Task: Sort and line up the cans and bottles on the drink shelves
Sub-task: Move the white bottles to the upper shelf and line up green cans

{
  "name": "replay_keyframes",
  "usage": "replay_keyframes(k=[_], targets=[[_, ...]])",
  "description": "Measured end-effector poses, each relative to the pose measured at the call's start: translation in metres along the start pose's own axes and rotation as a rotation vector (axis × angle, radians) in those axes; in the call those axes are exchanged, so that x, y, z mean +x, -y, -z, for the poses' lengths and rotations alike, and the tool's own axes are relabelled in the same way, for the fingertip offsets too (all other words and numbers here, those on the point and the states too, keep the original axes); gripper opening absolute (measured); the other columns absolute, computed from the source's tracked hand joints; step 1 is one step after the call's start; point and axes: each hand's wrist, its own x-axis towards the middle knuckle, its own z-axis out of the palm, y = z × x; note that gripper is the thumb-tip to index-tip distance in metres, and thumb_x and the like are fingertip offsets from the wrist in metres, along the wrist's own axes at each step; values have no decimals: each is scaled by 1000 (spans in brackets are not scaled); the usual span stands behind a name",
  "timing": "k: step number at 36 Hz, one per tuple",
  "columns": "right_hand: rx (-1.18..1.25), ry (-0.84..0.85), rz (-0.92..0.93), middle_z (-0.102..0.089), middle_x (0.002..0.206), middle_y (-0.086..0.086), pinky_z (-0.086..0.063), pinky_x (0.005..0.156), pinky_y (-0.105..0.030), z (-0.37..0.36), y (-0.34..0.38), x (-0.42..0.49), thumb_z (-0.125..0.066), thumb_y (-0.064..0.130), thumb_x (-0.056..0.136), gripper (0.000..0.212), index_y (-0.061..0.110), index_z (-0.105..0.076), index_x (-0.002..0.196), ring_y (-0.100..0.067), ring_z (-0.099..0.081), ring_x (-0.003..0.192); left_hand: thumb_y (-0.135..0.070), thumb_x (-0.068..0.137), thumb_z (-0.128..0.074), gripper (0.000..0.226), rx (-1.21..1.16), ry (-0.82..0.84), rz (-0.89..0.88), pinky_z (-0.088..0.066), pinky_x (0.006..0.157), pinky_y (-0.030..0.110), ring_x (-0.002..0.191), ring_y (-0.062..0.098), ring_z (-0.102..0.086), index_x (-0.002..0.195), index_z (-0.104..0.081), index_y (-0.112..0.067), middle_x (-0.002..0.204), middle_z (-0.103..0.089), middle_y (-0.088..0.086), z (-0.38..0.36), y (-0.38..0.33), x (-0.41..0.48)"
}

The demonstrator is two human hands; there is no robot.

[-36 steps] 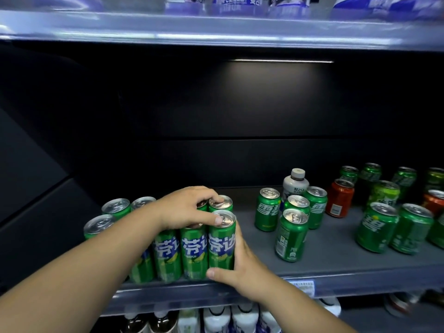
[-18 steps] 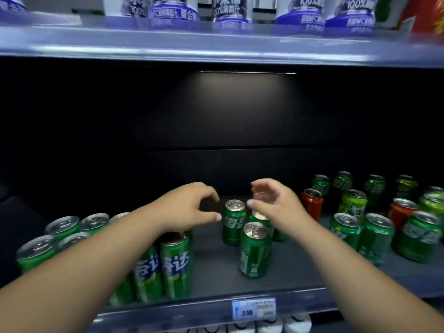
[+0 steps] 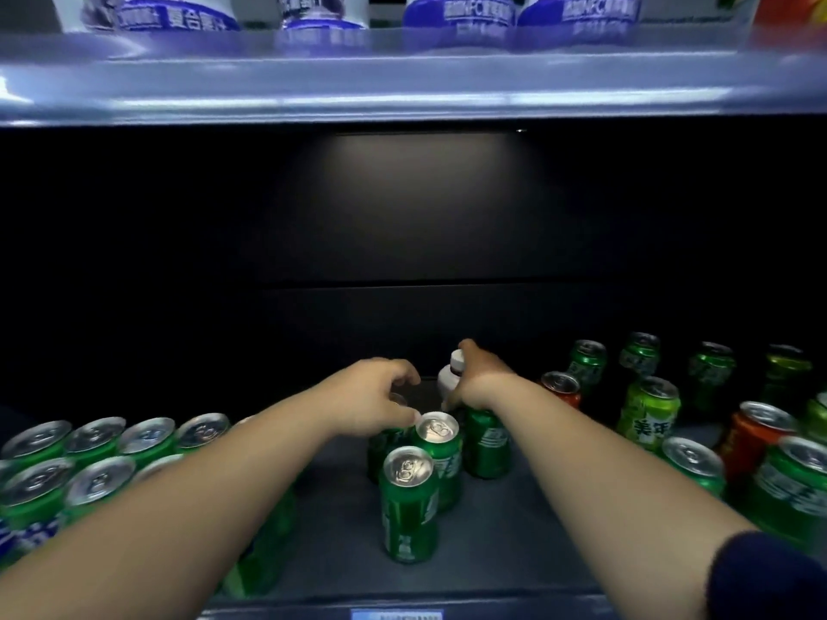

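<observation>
On the dark shelf (image 3: 514, 552) a small cluster of green cans stands in the middle. My left hand (image 3: 373, 398) curls down over the top of a green can (image 3: 380, 445) at the cluster's left. Its thumb lies beside a second green can (image 3: 437, 440). Another green can (image 3: 409, 503) stands free in front. My right hand (image 3: 481, 380) reaches over a further green can (image 3: 485, 443) and pinches the white bottle (image 3: 449, 378) behind it, a finger over the cap and the thumb on the front. A tidy block of green cans (image 3: 98, 481) fills the left.
Loose cans crowd the right: green ones (image 3: 691, 463), a lime can (image 3: 649, 413) and orange cans (image 3: 561, 389), (image 3: 756, 436). The upper shelf's edge (image 3: 402, 87) hangs overhead with blue-labelled bottles (image 3: 456, 15). Bare shelf floor lies around the front can.
Both hands left the block of cans on the left and moved right to the middle cluster. The left hand came down on a can and the right hand closed on the white bottle.
</observation>
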Motion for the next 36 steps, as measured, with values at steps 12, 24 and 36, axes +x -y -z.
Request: replay_keyframes(k=[12,24,36], targets=[[337,-339,209,-62,109,5,-55,83,-36,33,25,-30,-69,48,74,48,38,-45,114,-26,-64,94,-37,76,-81,74,6,-109,127,-50,90,25,105,12,-60,141,-46,-29,128,-57,-1,13,-19,-14],[842,-262,678,-73,109,-1,-61,84,-39,84,62,-154,-96,18,59,81,25,-52,127,-14,-74,95,-21,66,-89,74,-679,-406,-135,-58,84,34,104,17,-70,128,-49,-32,114,-70,1,49,-73,-80],[840,-271,805,-68,121,8,-58,92,-41,66,120,-239,-96,40,54,84,37,-51,125,-10,-69,108,-27,55,-86,77,-842,-555,-275,-56,81,29,105,22,-70,125,-55,-19,114,-73,4,109,-68,-176]])
